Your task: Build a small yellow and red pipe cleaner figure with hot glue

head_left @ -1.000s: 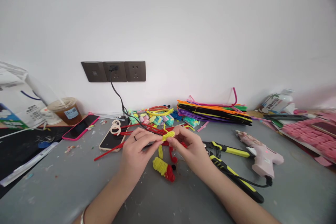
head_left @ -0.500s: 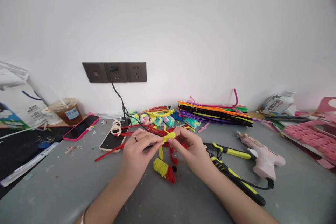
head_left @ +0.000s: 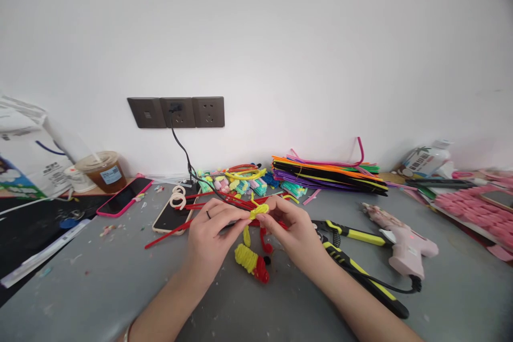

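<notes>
Between my fingertips is a small bent piece of yellow pipe cleaner [head_left: 259,210], with one thin end sticking up. My left hand [head_left: 214,230] pinches its left side, and my right hand [head_left: 290,227] pinches it from the right. Below them on the mat lies a coiled yellow and red pipe-cleaner figure [head_left: 247,260] with a black bit at its side. A short yellow loop [head_left: 246,236] and a curled red piece [head_left: 265,240] lie just above it. Red pipe cleaners [head_left: 170,234] stretch out behind my hands, partly hidden by them.
Yellow-black pliers [head_left: 356,234] and a pink glue gun [head_left: 409,248] lie right. A pipe-cleaner bundle [head_left: 328,175] rests by the wall. On the left are phones [head_left: 124,197], a drink cup [head_left: 105,173] and a bag [head_left: 32,155]. A black cord [head_left: 182,144] runs from the socket.
The whole view has shifted very slightly. Both hands keep their pinch on the yellow piece, which looks turned a little between the fingertips.
</notes>
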The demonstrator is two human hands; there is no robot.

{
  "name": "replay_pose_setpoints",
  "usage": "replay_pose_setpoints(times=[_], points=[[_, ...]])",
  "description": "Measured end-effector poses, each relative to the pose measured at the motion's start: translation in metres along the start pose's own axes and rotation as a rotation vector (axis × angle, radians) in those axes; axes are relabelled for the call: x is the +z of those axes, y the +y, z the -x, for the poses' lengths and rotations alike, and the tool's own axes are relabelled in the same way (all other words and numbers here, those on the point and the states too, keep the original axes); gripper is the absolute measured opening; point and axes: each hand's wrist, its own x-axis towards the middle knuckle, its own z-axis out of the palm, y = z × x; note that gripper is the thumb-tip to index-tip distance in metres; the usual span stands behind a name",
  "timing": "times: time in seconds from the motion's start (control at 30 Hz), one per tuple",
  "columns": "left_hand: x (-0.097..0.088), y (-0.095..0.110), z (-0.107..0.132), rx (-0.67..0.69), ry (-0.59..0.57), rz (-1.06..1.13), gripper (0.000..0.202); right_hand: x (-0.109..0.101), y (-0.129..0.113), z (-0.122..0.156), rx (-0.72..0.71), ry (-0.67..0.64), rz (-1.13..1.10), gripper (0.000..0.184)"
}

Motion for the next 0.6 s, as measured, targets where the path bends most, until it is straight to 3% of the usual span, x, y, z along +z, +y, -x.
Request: replay_pose_setpoints(times=[0.6], points=[[-0.0006, 0.0015, -0.0015, 0.003, 0.005, -0.011, 0.013, 0.0001, -0.0029, 0.0008, 0.003, -0.002, 0.008, 0.028]])
